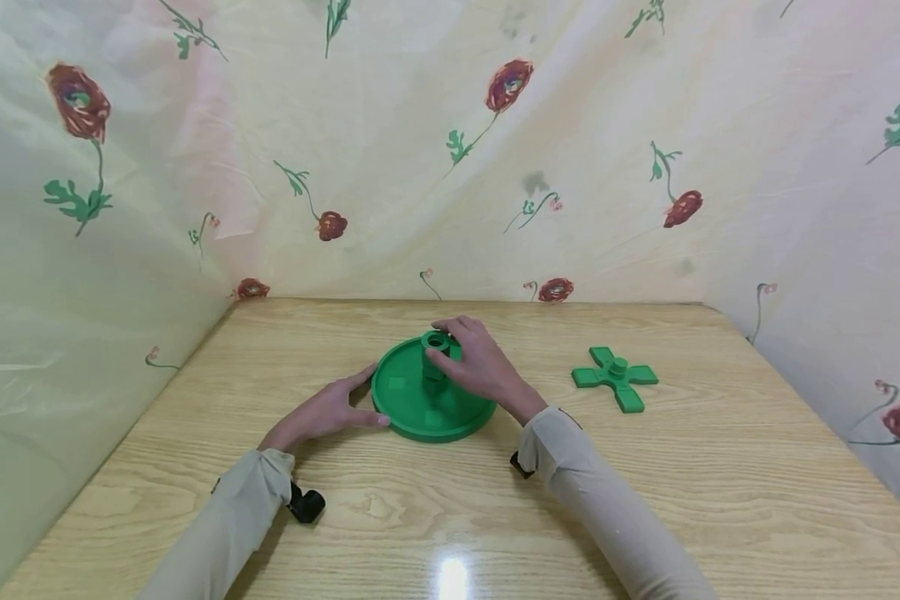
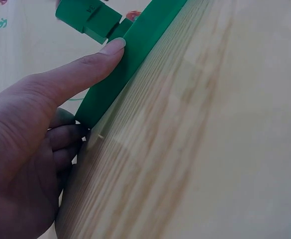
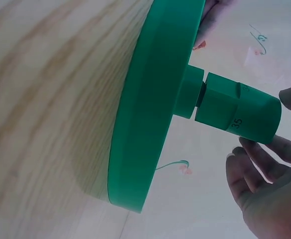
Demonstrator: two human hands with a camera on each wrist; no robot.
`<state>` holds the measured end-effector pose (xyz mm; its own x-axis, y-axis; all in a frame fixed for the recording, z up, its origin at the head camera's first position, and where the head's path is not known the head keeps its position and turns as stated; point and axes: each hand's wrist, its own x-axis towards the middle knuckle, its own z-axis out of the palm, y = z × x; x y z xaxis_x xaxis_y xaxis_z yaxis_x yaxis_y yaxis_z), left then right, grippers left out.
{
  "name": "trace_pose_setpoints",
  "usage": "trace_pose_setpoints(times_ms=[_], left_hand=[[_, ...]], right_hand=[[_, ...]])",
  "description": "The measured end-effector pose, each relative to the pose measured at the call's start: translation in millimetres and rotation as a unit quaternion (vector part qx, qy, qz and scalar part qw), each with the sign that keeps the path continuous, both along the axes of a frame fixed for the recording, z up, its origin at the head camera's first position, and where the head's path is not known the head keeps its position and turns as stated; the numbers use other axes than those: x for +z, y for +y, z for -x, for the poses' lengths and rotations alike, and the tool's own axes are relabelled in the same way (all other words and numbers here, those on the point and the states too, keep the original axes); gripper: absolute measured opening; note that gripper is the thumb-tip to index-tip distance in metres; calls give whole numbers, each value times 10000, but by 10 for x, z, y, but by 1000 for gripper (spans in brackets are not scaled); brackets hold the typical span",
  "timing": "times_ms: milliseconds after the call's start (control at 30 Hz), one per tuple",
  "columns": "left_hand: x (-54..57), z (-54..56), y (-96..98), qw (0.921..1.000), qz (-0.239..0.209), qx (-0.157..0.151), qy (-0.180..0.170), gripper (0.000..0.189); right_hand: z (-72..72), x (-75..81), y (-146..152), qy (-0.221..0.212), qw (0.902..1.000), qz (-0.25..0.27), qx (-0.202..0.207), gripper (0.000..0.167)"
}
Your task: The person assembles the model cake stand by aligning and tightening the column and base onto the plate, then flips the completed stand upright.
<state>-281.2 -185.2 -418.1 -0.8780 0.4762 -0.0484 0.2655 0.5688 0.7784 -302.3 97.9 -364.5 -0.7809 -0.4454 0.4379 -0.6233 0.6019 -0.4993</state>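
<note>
A round green tray [image 1: 401, 404] with a raised rim lies on the wooden table. At its middle stands a green hollow sleeve [image 3: 240, 109] marked "35", upright over a short hub [image 3: 189, 92], with a narrow neck between the two. My left hand [image 1: 326, 410] holds the tray's left edge, its thumb [image 2: 93, 67] along the near rim and the fingers around the far side. My right hand [image 1: 482, 362] grips the sleeve near its top, with thumb and fingers on opposite sides. Part of the tray is hidden behind that hand.
A green cross-shaped piece [image 1: 617, 377] with a round central knob lies on the table [image 1: 390, 517], right of the tray. Flower-patterned sheeting [image 1: 390, 150] hangs behind the table and along both sides. Each wrist wears a small black device.
</note>
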Motion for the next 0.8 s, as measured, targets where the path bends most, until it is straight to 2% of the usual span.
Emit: trace_pose_setpoints(times_ms=[400,600,800], left_hand=[[11,-8,6,10000,26,37,17,108],[7,-2,5,10000,58,30,21,108],[15,-8,0,10000,90,29,23,107]], right_hand=[[-9,2,-25,-150,9998,-38,-146,49],[-15,1,-28,-23,10000,-11,-78,44],[-24,10,-36,-54,9998,-91,-192,49]])
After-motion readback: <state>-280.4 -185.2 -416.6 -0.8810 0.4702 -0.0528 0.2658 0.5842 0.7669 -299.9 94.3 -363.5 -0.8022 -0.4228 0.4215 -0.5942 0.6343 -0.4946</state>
